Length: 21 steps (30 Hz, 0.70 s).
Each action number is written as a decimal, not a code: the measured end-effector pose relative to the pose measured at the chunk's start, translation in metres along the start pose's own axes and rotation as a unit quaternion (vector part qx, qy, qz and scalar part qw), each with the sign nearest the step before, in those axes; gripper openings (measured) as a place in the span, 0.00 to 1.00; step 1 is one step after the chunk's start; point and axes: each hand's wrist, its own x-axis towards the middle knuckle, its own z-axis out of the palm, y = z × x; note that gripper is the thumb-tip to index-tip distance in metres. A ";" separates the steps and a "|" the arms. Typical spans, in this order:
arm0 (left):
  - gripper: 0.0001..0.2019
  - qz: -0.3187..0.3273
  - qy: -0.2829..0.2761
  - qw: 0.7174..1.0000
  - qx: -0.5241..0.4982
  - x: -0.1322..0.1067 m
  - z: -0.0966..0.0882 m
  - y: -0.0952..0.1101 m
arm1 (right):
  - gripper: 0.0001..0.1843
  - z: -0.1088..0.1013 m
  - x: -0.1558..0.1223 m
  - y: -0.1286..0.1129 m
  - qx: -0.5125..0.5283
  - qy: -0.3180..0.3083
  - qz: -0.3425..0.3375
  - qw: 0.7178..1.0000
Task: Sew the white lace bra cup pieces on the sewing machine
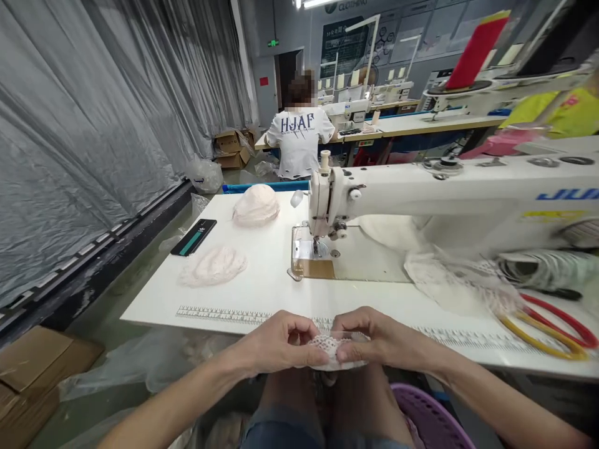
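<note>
My left hand (281,343) and my right hand (374,340) meet at the near edge of the white sewing table (262,284). Both pinch a small piece of white lace fabric (330,346) between thumbs and fingers, just above my lap. The white sewing machine (421,199) stands behind, its needle area (318,246) a little beyond my hands. Two piles of pale lace pieces lie on the table, one at the left (213,267) and one farther back (256,206).
A black phone (193,237) lies at the table's left edge. White fabric (449,277) and red and yellow cords (547,324) sit at the right. A person in a white shirt (299,134) works at a bench beyond. Cardboard boxes (32,374) lie at lower left, a purple basket (428,418) by my knee.
</note>
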 end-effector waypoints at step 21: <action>0.18 -0.080 -0.058 0.980 -0.174 -0.007 0.067 -0.061 | 0.18 0.051 -0.064 0.044 0.060 0.009 0.069 0.996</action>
